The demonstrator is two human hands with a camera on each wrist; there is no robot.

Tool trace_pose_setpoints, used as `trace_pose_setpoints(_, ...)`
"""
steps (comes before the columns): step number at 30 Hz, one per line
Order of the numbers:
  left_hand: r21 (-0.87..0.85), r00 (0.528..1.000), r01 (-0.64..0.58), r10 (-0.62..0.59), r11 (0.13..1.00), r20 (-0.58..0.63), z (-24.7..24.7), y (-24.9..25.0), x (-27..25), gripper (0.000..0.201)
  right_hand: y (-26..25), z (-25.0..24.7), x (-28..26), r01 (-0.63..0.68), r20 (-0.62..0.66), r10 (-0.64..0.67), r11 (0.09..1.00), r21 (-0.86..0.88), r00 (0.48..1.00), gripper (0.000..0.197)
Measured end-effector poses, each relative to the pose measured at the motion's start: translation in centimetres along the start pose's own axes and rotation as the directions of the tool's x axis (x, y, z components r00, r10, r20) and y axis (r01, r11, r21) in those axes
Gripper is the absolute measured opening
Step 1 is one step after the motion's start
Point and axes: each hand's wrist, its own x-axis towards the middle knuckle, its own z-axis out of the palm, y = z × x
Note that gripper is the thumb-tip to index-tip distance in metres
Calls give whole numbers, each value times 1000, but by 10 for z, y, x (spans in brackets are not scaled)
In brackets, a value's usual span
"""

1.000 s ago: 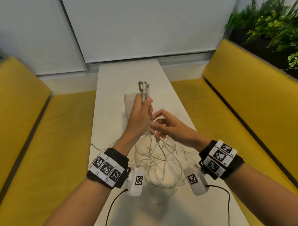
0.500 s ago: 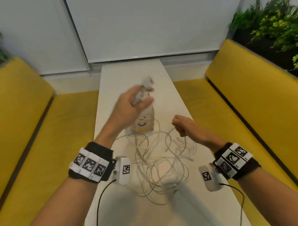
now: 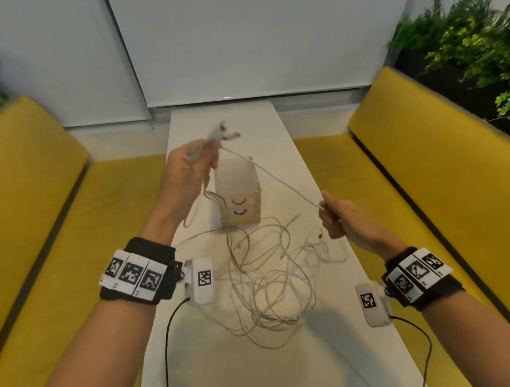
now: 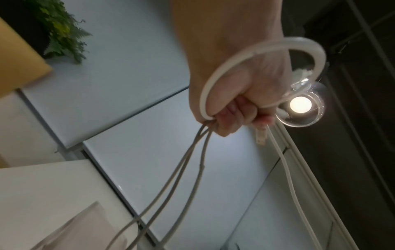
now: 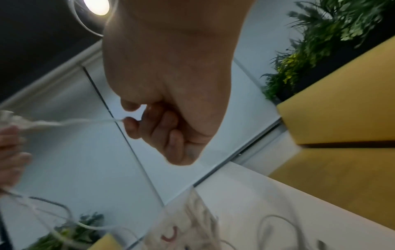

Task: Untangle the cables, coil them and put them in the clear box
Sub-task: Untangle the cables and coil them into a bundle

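A tangle of white cables lies on the narrow white table. Behind it stands the clear box, open-topped, with coloured smile marks on its front. My left hand is raised left of the box and grips a bunch of cable ends; its fist is curled round several strands in the left wrist view. One cable runs taut from there to my right hand, which pinches it between thumb and fingers.
Yellow benches run along both sides of the table. Green plants stand behind the right bench. White blinds close the far end. A ceiling lamp shows in the left wrist view.
My hands were close together over the tangle; they have pulled apart. The right hand moved right and out, drawing one cable taut from the bunch that the left hand holds up.
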Motion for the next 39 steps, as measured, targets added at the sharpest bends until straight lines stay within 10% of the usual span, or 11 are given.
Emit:
trace_pose_setpoints(8, -403, 967, -63, -44, 913, -251, -23, 19, 12, 34, 55, -18, -7, -180, -146, 142, 941, -287, 979, 61)
trace_pose_setpoints(13, -90, 995, -32, 23, 995, -100, -15, 12, 5, 36, 78, -19, -5, -213, -31, 224, 863, -459, 974, 54)
trace_pose_setpoints(18, -185, 991, 3, 23, 983, 135, -15, 5, 3, 32, 86, 8, 8, -121, 221, 691, 410, -904, 688, 24)
trace_pose_setpoints(20, -230, 979, 67, -20, 971, 201, -15, 2, 3, 30, 90, 17, 21, -71, 161, 649, 316, -946, 743, 23)
trace_pose_setpoints(25, -349, 904, 339, -199, 874, 379, -3, -19, -1, 21, 116, 33, 77, -30, 100, 271, 437, -899, 957, 43)
trace_pose_setpoints(29, -396, 835, 507, -320, 766, 448, 4, -43, -9, 22, 149, 52, 109, 45, 150, 237, 399, -916, 960, 43)
trace_pose_setpoints(39, -177, 803, 553, -464, 814, 374, 5, -67, -26, 28, 210, 68, 122, 118, 145, 129, 199, -973, 981, 23)
